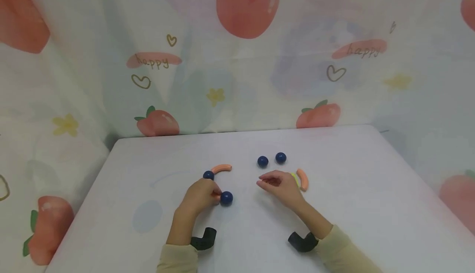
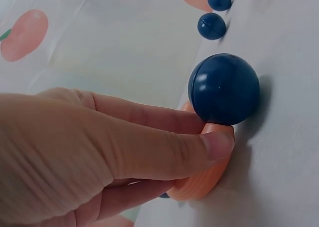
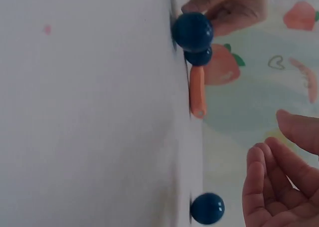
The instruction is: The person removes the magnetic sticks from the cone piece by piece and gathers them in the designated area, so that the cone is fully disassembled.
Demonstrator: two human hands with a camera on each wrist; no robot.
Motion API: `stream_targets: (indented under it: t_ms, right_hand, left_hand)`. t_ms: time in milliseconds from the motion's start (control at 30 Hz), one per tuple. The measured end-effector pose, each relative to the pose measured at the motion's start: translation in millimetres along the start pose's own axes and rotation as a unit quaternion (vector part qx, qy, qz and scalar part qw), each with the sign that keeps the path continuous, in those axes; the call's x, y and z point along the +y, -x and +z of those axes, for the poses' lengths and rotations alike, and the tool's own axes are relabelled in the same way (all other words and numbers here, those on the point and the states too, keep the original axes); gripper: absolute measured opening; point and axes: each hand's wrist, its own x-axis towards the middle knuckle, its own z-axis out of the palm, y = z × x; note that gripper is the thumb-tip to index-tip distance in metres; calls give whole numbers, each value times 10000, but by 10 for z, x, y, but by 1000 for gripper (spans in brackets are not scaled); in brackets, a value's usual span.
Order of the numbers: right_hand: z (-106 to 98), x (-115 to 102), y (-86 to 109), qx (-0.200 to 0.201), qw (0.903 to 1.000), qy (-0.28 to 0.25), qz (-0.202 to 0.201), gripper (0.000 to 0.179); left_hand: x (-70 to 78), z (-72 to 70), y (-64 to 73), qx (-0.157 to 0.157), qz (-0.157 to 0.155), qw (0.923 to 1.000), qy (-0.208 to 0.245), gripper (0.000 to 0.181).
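My left hand (image 1: 202,195) pinches an orange curved rod (image 2: 207,182) between thumb and fingers, close over the table. A dark blue ball (image 2: 225,90) sits against the rod's end, just beyond the thumb tip. Behind that hand, another blue ball (image 1: 208,175) meets the end of a second orange curved rod (image 1: 222,168). My right hand (image 1: 280,185) hovers over the table with its fingers loosely bent and nothing between them. Beside it lie a third orange curved rod (image 1: 303,180) and a yellow-green piece (image 1: 295,178), partly hidden by the hand.
Two loose blue balls (image 1: 262,161) (image 1: 281,158) stand farther back on the white table (image 1: 356,198). A fruit-patterned cloth (image 1: 252,75) hangs behind the table. Black angled fittings (image 1: 205,239) (image 1: 303,242) show at both wrists.
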Motion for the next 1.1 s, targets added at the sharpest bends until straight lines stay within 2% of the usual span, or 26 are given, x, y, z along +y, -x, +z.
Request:
stream_targets:
  t_ms: [100, 233, 567, 833, 967, 1100]
  right_hand:
    - [190, -14, -34, -580, 9981, -17, 189, 29]
    - [377, 5, -109, -1245, 9918, 3, 270, 38]
    - [539, 65, -196, -2202, 9741, 408, -317, 45]
    - [545, 58, -220, -2330, 9720, 256, -152, 40]
    - [484, 53, -211, -2151, 9764, 208, -53, 39]
    - [360, 46, -222, -1882, 9819, 186, 74, 41]
  left_hand:
    - [38, 13, -2, -9, 31, 10000, -78, 12]
    - [72, 25, 2, 41, 284, 9994, -203, 9]
    - [68, 50, 4, 49, 566, 9983, -160, 8]
    - [84, 39, -23, 48, 488, 9988, 3, 8]
    - [90, 60, -37, 114, 574, 9983, -45, 7]
    - [92, 80, -36, 72, 514, 9986, -54, 7]
